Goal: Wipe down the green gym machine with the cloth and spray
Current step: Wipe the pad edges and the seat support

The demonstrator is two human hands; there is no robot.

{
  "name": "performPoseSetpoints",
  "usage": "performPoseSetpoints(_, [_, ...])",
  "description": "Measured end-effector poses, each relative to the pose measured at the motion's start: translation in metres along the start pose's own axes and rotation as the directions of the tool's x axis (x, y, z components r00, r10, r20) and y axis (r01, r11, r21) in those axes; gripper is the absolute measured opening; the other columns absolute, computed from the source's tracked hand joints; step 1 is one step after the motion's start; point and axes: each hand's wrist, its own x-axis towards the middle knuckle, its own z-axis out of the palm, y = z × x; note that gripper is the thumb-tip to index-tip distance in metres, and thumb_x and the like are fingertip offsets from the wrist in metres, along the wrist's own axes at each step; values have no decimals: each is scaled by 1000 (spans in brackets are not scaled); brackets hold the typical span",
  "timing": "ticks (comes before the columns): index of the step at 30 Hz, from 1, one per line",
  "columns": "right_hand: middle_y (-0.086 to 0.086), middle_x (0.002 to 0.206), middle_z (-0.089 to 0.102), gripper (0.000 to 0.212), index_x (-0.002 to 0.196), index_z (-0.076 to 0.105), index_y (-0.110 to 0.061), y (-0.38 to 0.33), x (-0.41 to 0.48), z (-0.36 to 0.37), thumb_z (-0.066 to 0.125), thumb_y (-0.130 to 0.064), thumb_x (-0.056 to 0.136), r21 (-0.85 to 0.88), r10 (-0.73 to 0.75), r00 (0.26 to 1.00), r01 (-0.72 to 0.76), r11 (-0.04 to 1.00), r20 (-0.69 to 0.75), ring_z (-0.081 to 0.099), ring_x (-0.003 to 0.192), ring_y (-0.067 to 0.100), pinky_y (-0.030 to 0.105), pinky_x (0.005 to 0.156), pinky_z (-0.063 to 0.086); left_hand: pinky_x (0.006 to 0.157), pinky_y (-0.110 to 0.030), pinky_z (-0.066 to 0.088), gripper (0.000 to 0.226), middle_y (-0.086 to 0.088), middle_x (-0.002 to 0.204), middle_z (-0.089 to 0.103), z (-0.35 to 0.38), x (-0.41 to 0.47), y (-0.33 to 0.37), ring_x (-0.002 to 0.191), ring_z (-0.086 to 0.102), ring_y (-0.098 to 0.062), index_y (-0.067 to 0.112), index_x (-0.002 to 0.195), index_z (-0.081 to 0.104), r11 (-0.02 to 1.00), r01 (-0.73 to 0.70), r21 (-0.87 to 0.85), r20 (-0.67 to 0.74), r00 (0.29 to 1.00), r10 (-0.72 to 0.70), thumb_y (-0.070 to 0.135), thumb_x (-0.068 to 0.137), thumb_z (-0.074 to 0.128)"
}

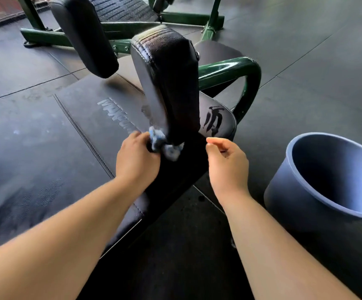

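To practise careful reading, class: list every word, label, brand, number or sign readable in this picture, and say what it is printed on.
"MAX": pale lettering on the flat black pad; the letters after it are blurred and run behind the cloth.
Brush-style mark on the same pad, right of the upright pad: a logo, no readable letters.
Bucket and green frame: no text visible.
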Motion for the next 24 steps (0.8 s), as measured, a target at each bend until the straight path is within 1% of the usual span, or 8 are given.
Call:
performPoseSetpoints(4, [-11, 98, 71, 38, 102, 74, -26, -3, -19, 10, 59, -50, 78, -144, -232, 962, 253, 957, 145, 61, 94, 5, 20, 90, 47, 74, -29, 47, 15, 12, 84, 60, 9, -60, 10, 84, 58, -15, 24, 85, 67, 969, -195, -151, 119, 970, 214, 17, 74, 61])
performPoseSetpoints(7, [-12, 84, 73, 17, 93, 75, -26, -9, -13, -1, 71, -31, 77, -2, -170, 955, 176, 984, 243, 67, 82, 4, 25, 78, 53, 81, -8, 41, 34, 20, 96, 67, 12, -61, 22, 92, 60, 4, 30, 104, 69, 918, -56, -392, 155, 980, 126, 8, 79, 67])
performPoseSetpoints(9, [-14, 65, 67, 17, 81, 69, -25, -13, 11, -22, 67, -9, 83, 76, -102, 995, 102, 992, -3, 62, 61, 0, 24, 61, 50, 91, -9, 39, 42, 22, 106, 66, 7, -49, 22, 100, 58, 8, 32, 110, 67, 889, 32, -457, 124, 992, 28, 5, 78, 66])
performPoseSetpoints(12, [-7, 83, 65, 8, 94, 65, -20, -13, 53, -44, 58, -17, 91, -104, -148, 912, 116, 988, -383, 59, 79, 15, 26, 69, 43, 89, -17, 37, 30, 21, 109, 59, 6, -31, 23, 101, 52, 1, 31, 98, 69, 962, 67, -263, -2, 998, -71, 9, 83, 55])
performPoseSetpoints(14, [3, 104, 67, 20, 106, 67, -14, -8, 56, -26, 57, -24, 90, -251, -337, 934, 302, 920, -113, 59, 99, 23, 27, 84, 44, 96, -26, 38, 30, 13, 121, 56, 14, -25, 24, 113, 49, -12, 24, 109, 68, 987, 89, -133, -35, 995, -94, 12, 86, 52])
performPoseSetpoints(17, [1, 134, 59, 36, 122, 66, -15, 18, 47, -2, 63, -18, 86, -396, -518, 789, 614, 683, 331, 44, 132, 23, 37, 116, 22, 101, -32, 31, 35, 4, 130, 51, 28, -20, 26, 120, 41, -21, 16, 122, 59, 993, 120, -1, -66, 991, -120, 13, 88, 50])
performPoseSetpoints(20, [0, 135, 59, 41, 127, 64, -20, 17, 84, -11, 60, -11, 88, -430, -530, 751, 660, 615, 394, 49, 131, 21, 45, 117, 12, 103, -31, 27, 37, 1, 129, 48, 35, -21, 29, 119, 35, -20, 13, 126, 52, 992, 113, 51, -84, 991, -108, 12, 90, 46])
performPoseSetpoints(24, [2, 138, 55, 40, 133, 58, -21, -5, 142, -3, 53, -11, 95, -508, -382, 864, 503, 699, 329, 47, 129, 25, 48, 116, 19, 102, -32, 29, 35, -1, 125, 48, 38, -19, 29, 116, 35, -20, 12, 123, 53, 990, 124, 64, -107, 987, -117, 11, 89, 46])
